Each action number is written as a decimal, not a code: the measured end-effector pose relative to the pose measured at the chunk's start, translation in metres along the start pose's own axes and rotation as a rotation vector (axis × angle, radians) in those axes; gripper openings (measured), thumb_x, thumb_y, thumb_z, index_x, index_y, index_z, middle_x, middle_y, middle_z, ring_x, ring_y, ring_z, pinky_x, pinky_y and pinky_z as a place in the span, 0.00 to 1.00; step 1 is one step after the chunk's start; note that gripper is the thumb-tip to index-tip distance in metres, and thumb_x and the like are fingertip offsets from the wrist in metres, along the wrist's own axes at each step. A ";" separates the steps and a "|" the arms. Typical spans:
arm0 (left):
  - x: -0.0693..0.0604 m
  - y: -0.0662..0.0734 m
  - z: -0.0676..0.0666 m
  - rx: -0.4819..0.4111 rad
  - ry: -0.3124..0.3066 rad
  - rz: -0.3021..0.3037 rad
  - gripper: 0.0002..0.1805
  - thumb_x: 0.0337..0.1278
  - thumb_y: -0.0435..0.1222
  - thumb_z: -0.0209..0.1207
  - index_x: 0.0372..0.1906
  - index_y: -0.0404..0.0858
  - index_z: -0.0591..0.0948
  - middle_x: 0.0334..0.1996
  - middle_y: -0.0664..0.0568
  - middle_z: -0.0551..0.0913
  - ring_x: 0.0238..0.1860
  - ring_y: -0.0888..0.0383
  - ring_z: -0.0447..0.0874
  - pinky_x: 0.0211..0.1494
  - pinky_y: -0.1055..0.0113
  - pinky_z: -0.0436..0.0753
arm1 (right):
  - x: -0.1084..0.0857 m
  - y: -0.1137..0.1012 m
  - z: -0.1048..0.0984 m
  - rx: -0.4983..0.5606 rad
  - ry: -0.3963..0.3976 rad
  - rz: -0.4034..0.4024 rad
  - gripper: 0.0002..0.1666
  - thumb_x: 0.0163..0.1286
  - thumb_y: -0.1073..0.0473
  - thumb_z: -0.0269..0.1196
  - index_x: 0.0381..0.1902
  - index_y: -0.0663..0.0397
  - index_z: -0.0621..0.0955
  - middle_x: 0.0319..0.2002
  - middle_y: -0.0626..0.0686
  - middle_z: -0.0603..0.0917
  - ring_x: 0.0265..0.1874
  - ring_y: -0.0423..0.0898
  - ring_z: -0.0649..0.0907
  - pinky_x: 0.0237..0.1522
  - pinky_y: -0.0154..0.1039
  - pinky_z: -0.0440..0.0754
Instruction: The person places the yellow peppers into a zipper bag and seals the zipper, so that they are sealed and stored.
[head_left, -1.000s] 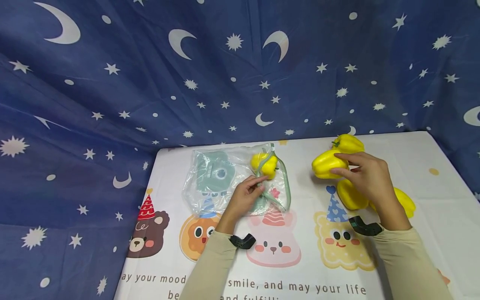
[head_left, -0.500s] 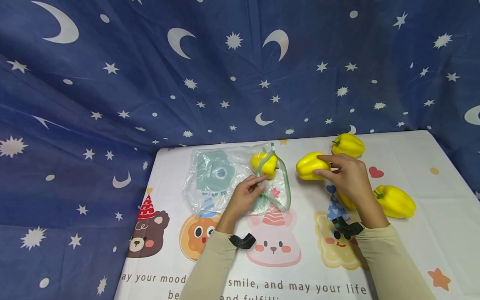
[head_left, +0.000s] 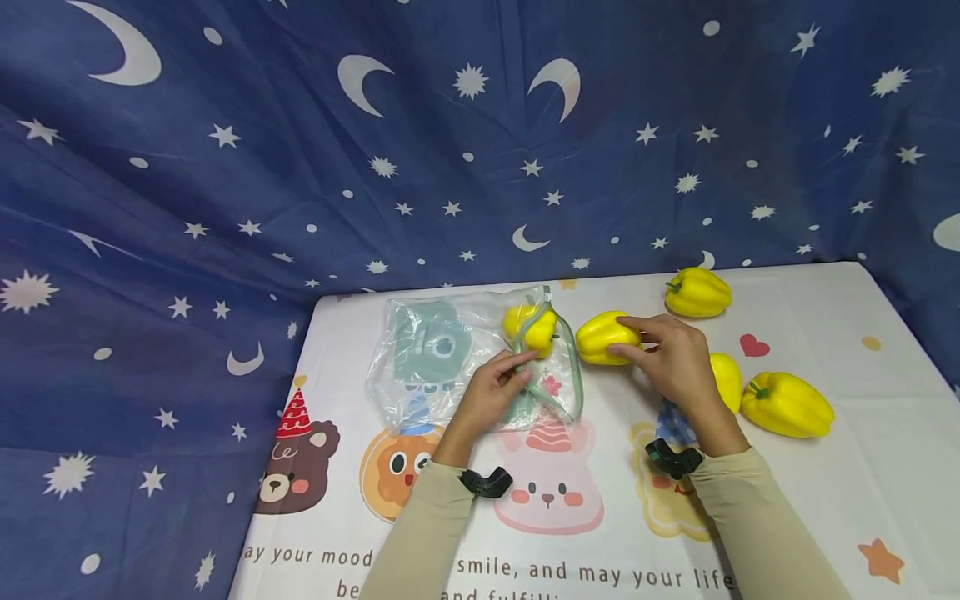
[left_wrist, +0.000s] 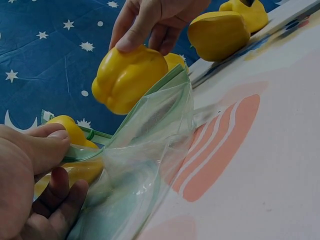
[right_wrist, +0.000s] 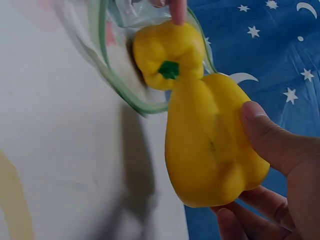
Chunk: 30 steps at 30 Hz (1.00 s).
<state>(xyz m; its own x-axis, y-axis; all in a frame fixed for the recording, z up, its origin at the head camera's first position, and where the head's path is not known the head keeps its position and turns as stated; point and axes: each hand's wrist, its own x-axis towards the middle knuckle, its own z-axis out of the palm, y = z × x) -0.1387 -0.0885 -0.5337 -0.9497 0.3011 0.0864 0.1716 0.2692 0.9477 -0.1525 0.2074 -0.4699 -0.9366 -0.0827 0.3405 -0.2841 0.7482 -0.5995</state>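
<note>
A clear zip bag (head_left: pixel 480 375) with a green rim lies on the table, its mouth spread toward the right. Inside, close to the mouth, is one yellow bell pepper (right_wrist: pixel 167 52) with a green stem. My left hand (head_left: pixel 491 392) pinches the bag's green rim between thumb and finger, clearest in the left wrist view (left_wrist: pixel 30 175). Just right of the mouth, my right hand (head_left: pixel 675 362) holds a second yellow bell pepper (head_left: pixel 606 338) by thumb and fingertips. The right wrist view shows that held pepper (right_wrist: pixel 212 145) in front of the bagged one.
To the right lie more yellow peppers: one at the back (head_left: pixel 699 293), one partly behind the right hand (head_left: pixel 726 379), and one farther right (head_left: pixel 789 406). A white cartoon-print cloth (head_left: pixel 825 517) covers the table. A blue starry curtain (head_left: pixel 420 125) stands behind and at the left.
My right hand has carried its pepper leftward from among the other peppers to beside the bag's mouth. The left hand and the bag have stayed in place.
</note>
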 end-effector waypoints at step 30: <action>0.000 0.000 0.002 -0.023 0.005 -0.017 0.19 0.71 0.37 0.61 0.64 0.50 0.83 0.34 0.52 0.73 0.32 0.59 0.67 0.36 0.72 0.68 | -0.005 -0.011 0.035 0.002 0.052 0.048 0.31 0.56 0.49 0.79 0.56 0.52 0.86 0.38 0.56 0.87 0.36 0.54 0.85 0.41 0.49 0.82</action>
<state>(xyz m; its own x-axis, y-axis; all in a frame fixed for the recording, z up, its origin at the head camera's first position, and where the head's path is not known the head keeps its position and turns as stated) -0.1384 -0.0871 -0.5342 -0.9536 0.2924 0.0718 0.1496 0.2528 0.9559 -0.1516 0.1765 -0.4901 -0.9371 -0.0128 0.3487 -0.2399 0.7492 -0.6173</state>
